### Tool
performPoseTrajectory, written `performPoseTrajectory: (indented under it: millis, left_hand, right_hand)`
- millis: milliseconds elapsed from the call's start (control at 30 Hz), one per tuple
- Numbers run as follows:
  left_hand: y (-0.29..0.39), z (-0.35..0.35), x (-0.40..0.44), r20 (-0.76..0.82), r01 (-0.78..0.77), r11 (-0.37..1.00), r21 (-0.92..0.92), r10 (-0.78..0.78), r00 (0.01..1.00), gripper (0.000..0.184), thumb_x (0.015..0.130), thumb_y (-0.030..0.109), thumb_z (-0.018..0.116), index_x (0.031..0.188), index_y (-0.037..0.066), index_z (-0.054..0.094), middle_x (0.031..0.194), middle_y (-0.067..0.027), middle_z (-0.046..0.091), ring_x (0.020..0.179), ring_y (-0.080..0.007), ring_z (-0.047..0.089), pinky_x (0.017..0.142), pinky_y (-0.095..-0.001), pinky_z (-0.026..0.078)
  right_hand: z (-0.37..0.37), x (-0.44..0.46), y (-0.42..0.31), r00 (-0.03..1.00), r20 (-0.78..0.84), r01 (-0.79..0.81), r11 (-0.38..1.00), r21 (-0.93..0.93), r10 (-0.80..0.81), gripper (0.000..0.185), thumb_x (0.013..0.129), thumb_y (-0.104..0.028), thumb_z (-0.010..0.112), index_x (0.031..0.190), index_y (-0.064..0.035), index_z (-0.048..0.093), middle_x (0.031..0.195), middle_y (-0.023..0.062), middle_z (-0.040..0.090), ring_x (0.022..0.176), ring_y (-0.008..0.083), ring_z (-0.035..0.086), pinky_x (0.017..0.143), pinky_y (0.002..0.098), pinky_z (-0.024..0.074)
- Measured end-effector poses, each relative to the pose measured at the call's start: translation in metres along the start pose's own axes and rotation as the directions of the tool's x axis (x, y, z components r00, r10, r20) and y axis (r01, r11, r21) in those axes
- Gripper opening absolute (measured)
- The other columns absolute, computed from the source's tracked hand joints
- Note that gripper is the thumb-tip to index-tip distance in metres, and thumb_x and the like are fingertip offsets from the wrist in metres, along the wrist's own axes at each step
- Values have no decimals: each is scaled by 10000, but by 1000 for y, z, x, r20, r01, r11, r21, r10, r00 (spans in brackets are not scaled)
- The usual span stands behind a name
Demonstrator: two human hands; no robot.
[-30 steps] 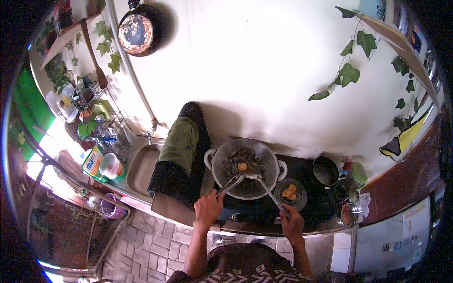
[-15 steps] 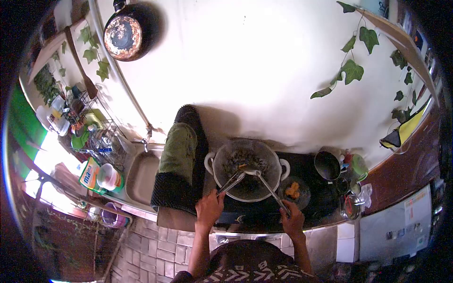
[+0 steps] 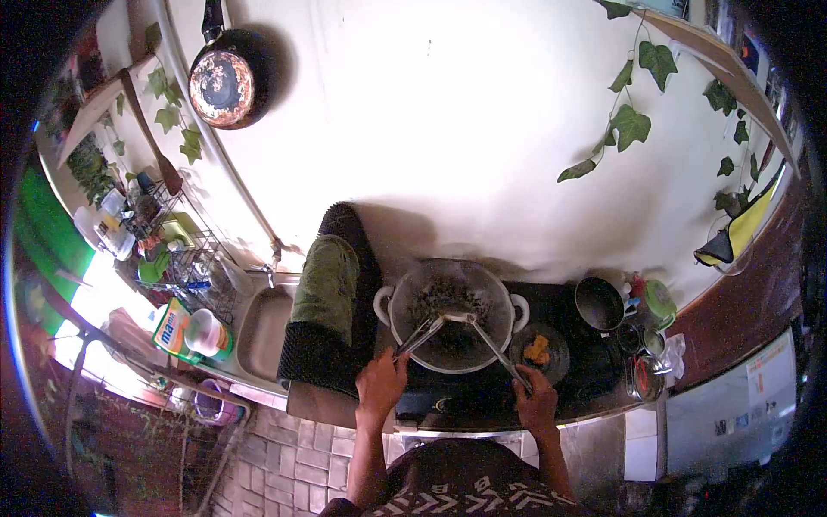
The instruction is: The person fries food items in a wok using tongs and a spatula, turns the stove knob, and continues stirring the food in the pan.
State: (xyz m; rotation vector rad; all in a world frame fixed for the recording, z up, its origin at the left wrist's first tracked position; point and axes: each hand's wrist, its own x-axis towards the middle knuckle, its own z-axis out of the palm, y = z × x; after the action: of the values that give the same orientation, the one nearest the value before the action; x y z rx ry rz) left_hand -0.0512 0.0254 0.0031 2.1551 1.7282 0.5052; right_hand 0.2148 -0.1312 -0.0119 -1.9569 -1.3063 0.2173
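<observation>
A grey two-handled pot (image 3: 398, 320) sits on the black stove (image 3: 568, 293), with dark bits and liquid inside. My left hand (image 3: 380, 385) is closed around metal tongs (image 3: 419, 336), whose tips are over the middle of the pot. In my right hand (image 3: 537, 398) is a long-handled metal utensil, a spoon or ladle (image 3: 493, 344), its head also inside the pot. The two tools' ends almost meet; whether anything is between them I cannot make out. Right of the pot, a dark plate (image 3: 557, 366) bears golden-brown fried pieces (image 3: 536, 350).
Left of the pot stands a black ridged mat (image 3: 317, 360) with a green cloth (image 3: 326, 280) over it, beside the sink (image 3: 264, 332). A dark saucepan (image 3: 599, 302) and several jars lie right. A frying pan (image 3: 222, 86) hangs on the wall.
The view has tilted slightly, so the surroundings sit a little lower. A small orange-brown piece seen near the tool tips is no longer distinguishable. Both hands keep their grips.
</observation>
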Motion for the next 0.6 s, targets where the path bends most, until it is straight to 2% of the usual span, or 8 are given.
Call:
performPoseTrajectory:
  millis: [133,167,233,367,467,533,600]
  left_hand:
    - [1,2,-6,-111,-47,999,-24,45,993,428,1015,456,524,984,46,641,844,-254,703,798,-461,693,706,-562,544]
    - [1,2,-7,-116,-45,999,-23,42,992,428,1015,456,524,984,46,641,844,-254,703,798,-461,693,706,-562,544]
    - [11,-11,-10,13,53,999,12,-53,999,443,1017,472,510,990,48,636,850,-263,704,805,-471,691,712,-571,543]
    - [10,-8,-14,-41,58,996,68,-55,998,446,1015,479,511,980,52,637,828,-261,702,804,-476,692,711,-572,546]
    - [10,-8,-17,-38,66,994,83,-63,997,435,1011,473,523,961,57,641,810,-263,698,800,-478,693,708,-575,550]
    - [9,-5,-18,-70,19,998,65,-14,997,439,1005,474,533,937,55,646,799,-259,696,784,-467,698,694,-573,553]
    - [7,1,-18,-100,17,996,91,-7,995,442,1004,475,535,930,54,648,792,-257,695,776,-463,699,685,-571,554]
  right_hand:
    - [-3,2,2,999,-22,40,999,18,-39,275,908,-110,707,1178,-60,684,1099,149,716,1026,327,699,895,408,538]
    - [-4,3,4,999,-22,45,999,21,-44,275,908,-110,707,1178,-60,684,1099,149,716,1026,327,699,895,408,538]
    - [-5,4,8,997,-22,74,997,31,-73,270,908,-120,712,1171,-66,690,1092,147,718,1020,327,701,878,408,543]
    - [-7,6,22,999,20,40,999,35,-40,266,906,-129,717,1165,-73,694,1100,147,718,1014,327,704,858,411,549]
    - [-12,6,20,996,25,88,993,81,-90,275,907,-142,719,1173,-80,689,1089,145,717,993,331,707,842,414,552]
    - [-10,9,36,989,52,136,990,22,-137,281,911,-150,714,1182,-85,682,1090,145,714,992,336,704,842,416,552]
    - [-12,10,38,988,53,141,989,39,-143,287,911,-150,712,1188,-85,679,1094,144,712,1000,338,700,846,418,550]
